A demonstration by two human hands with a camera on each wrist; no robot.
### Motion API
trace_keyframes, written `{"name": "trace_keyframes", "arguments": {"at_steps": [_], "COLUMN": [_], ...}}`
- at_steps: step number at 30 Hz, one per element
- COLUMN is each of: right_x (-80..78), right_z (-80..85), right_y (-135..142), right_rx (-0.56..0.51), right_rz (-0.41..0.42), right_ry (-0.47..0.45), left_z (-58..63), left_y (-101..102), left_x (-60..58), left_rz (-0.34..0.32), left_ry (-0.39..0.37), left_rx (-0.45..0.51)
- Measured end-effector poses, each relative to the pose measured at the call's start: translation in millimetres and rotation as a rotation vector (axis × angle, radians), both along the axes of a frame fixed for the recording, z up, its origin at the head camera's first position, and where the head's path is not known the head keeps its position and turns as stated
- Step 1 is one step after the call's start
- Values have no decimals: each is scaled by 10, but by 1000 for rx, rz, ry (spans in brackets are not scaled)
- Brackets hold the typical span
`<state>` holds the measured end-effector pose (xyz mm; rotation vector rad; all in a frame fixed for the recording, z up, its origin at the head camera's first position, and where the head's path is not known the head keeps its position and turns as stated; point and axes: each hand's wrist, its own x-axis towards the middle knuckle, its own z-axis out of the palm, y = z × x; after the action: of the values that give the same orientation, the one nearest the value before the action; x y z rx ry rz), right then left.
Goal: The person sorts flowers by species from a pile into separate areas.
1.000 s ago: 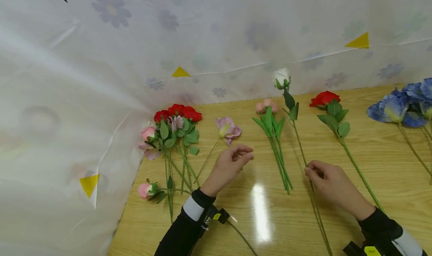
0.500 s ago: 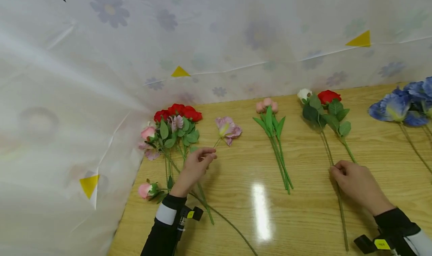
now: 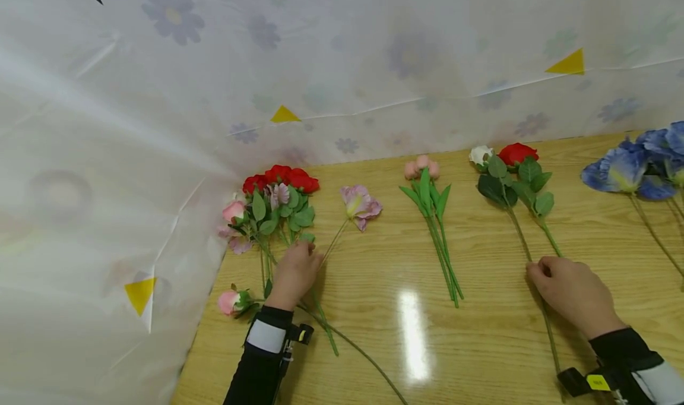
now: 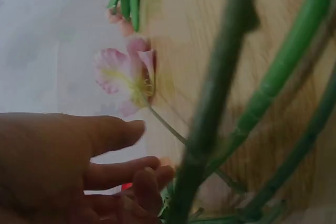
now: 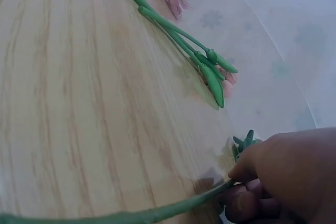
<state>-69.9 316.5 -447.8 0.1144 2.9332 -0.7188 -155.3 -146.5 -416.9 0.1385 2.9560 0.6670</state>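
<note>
My right hand [image 3: 574, 292] pinches the stem of a white rose [image 3: 480, 154] between thumb and finger. The rose's head and leaves lie beside a red rose [image 3: 518, 153], its leaves overlapping that flower's. Over the stems of a mixed bunch at the left, my left hand [image 3: 295, 274] reaches in with its back upward. In the left wrist view its thumb and loosely bent fingers stand apart, right at a thick green stem [image 4: 218, 87]. Red roses [image 3: 280, 176] top the bunch, with a pink rose [image 3: 233, 211] at its side. A lilac flower [image 3: 359, 206] lies just right of it.
Pink tulips [image 3: 422, 168] lie mid-table. Large blue flowers [image 3: 614, 170] are at the far right. Another pink rose [image 3: 230, 302] lies near the table's left side, its long stem crossing toward the front. A patterned white sheet [image 3: 347, 60] stands behind the wooden table [image 3: 374, 310].
My right hand has carried the white rose rightward and lowered its head beside the red rose. My left hand has moved left and down onto the bunch's stems.
</note>
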Motion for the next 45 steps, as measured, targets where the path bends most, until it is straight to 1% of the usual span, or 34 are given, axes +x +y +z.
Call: {"name": "trace_keyframes", "arguments": {"at_steps": [1,3,5,9,12,14,16,20,25,28,32,33,35,37,38,41,43,45], "right_x": [3,10,17,27,35,42,49,57,48,40,31,29,27,21,19,8,4,13], "right_z": [3,10,17,38,68,93,120,177,213,210,212,214,224,235,239,268,301,358], "right_y": [-1,-6,-11,-7,5,3,-13,-84,-172,-219,-280,-296,-334,-383,-410,-522,-615,-736], "right_rx": [3,9,12,17,24,26,32,30,13,7,-10,-17,-35,-66,-89,-179,-268,-367], "right_rz": [-2,-7,-9,-6,-3,-2,3,19,53,72,91,97,110,127,136,177,212,248], "right_ry": [-5,-9,-12,-31,-34,-19,15,106,212,244,279,289,314,336,340,348,332,299], "left_z": [-11,-35,-53,-56,-50,-50,-44,-16,37,78,159,190,252,313,337,393,418,429], "left_y": [-4,-17,-25,-20,-12,-10,-6,10,76,139,246,279,352,439,488,664,788,925], "left_x": [10,30,43,48,43,42,40,38,-2,-30,-66,-68,-72,-65,-57,-26,15,62], "left_rz": [-10,-29,-38,-27,-27,-38,-39,-47,-71,-77,-83,-89,-105,-134,-154,-221,-268,-302], "left_ry": [19,56,75,50,16,16,30,105,224,313,457,483,505,489,467,343,240,140], "left_rx": [-62,-151,-194,-203,-203,-213,-213,-173,-41,17,50,61,99,160,196,345,435,507]}}
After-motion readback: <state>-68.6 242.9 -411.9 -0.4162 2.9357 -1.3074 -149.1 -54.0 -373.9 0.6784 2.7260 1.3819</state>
